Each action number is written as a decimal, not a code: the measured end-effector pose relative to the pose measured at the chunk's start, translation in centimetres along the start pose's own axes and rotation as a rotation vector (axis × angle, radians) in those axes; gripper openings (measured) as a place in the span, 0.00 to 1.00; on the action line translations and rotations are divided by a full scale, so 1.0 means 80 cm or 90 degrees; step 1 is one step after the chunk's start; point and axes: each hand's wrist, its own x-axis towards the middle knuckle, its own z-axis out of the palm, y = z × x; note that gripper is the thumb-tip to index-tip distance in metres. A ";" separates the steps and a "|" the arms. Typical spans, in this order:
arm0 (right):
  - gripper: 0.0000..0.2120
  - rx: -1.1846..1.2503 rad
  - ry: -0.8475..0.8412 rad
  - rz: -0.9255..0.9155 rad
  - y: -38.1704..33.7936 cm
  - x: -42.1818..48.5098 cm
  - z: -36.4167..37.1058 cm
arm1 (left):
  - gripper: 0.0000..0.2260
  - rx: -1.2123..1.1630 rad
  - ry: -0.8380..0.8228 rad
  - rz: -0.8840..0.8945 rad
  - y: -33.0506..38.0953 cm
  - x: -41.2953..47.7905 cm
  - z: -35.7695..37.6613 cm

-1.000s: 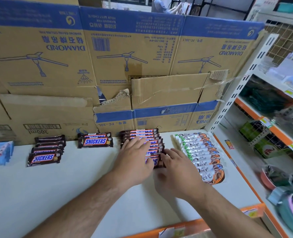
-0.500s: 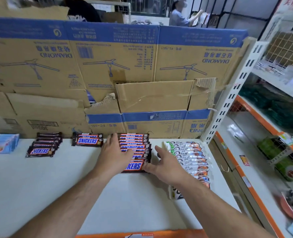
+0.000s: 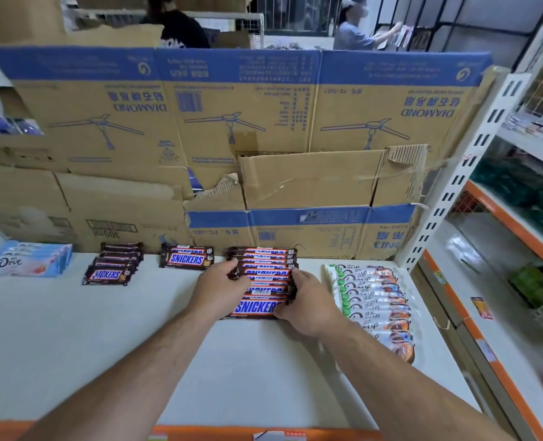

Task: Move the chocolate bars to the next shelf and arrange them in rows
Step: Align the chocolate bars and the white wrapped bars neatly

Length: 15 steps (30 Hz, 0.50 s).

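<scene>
A row of long Snickers bars (image 3: 262, 283) lies overlapped on the white shelf (image 3: 104, 345), running from the cardboard backing toward me. My left hand (image 3: 220, 286) presses against the row's left side and my right hand (image 3: 306, 302) against its right side, fingers curled on the bars' ends. To the right lies a row of white and orange Dove bars (image 3: 375, 308). Further left are a short stack of Snickers (image 3: 187, 257) and a row of small Snickers (image 3: 112, 265).
Light blue Dove packs (image 3: 29, 262) lie at the far left. Flattened Diamond cardboard boxes (image 3: 232, 138) wall off the back. A white slotted upright (image 3: 454, 176) bounds the right side, with orange-edged shelves (image 3: 502, 224) beyond. People stand behind the cardboard.
Both hands have closed in on the two sides of the long Snickers row, squeezing it together. My head has moved back and up, so more of the room shows.
</scene>
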 end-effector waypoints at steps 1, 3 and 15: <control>0.26 -0.005 0.005 -0.008 0.000 0.000 0.002 | 0.27 0.001 -0.005 0.005 -0.002 0.002 0.000; 0.27 -0.013 0.011 -0.010 0.000 0.001 0.005 | 0.27 -0.004 -0.012 0.011 -0.003 0.003 -0.001; 0.29 -0.063 0.029 -0.028 -0.006 -0.007 0.008 | 0.30 0.171 -0.030 0.161 -0.006 -0.005 0.003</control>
